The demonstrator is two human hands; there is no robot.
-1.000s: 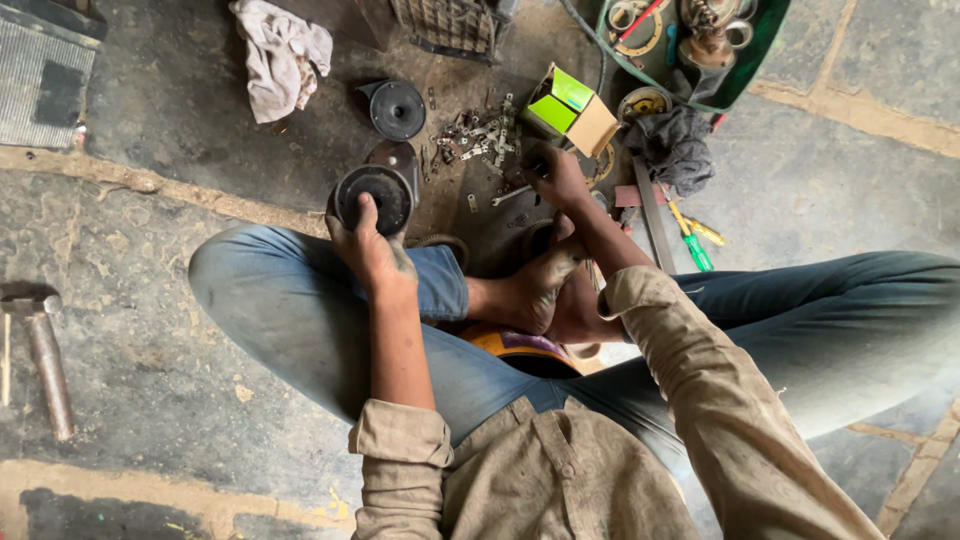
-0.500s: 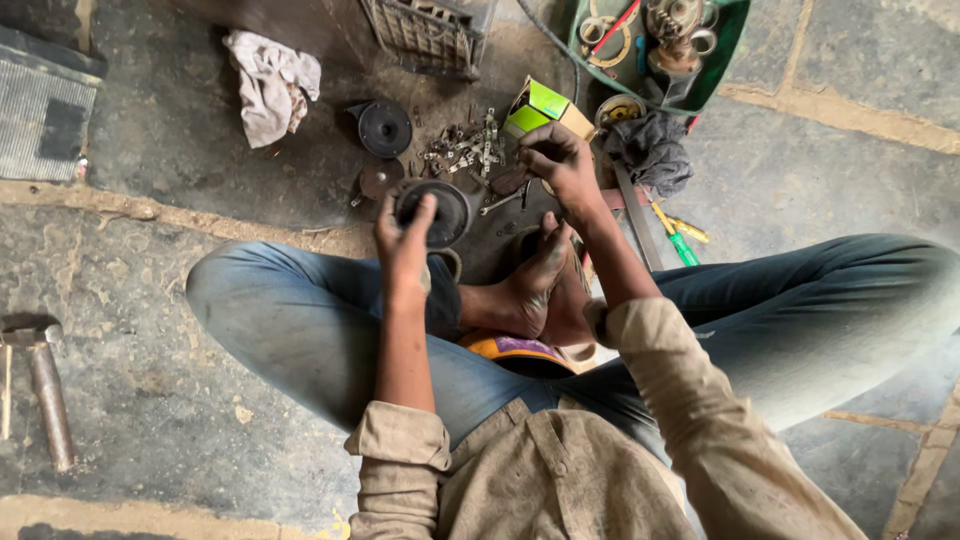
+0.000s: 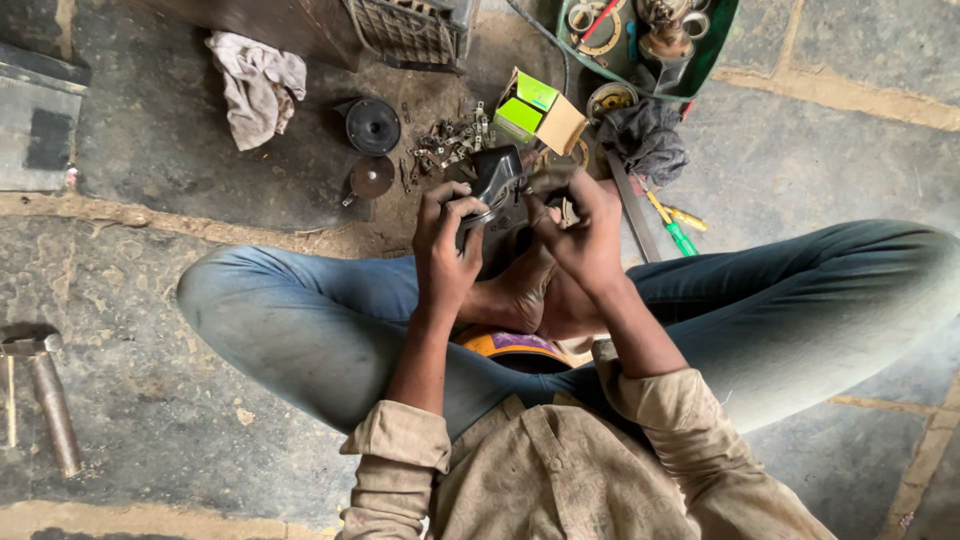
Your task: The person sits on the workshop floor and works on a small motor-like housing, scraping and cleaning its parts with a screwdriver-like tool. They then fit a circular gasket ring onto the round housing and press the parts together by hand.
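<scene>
I sit cross-legged on a stone floor. My left hand (image 3: 446,243) grips a dark round metal part (image 3: 497,185) held on edge above my crossed feet. My right hand (image 3: 583,228) is closed on the same part from the right, fingers pinched at its rim. A pile of small screws and bolts (image 3: 447,145) lies on the floor just beyond the part. A black disc (image 3: 373,125) and a smaller brownish disc (image 3: 371,178) lie to the left of the pile.
A green and tan cardboard box (image 3: 540,112) sits beyond my hands. A green tray (image 3: 722,35) holds rings and parts at the top right. Also around: grey rag (image 3: 646,138), pale cloth (image 3: 255,88), green-handled screwdriver (image 3: 676,232), hammer (image 3: 50,398), metal grille (image 3: 408,32).
My left hand lifted the round part from the floor at the left and brought it right, in front of me. My right hand left the floor items and closed on the part.
</scene>
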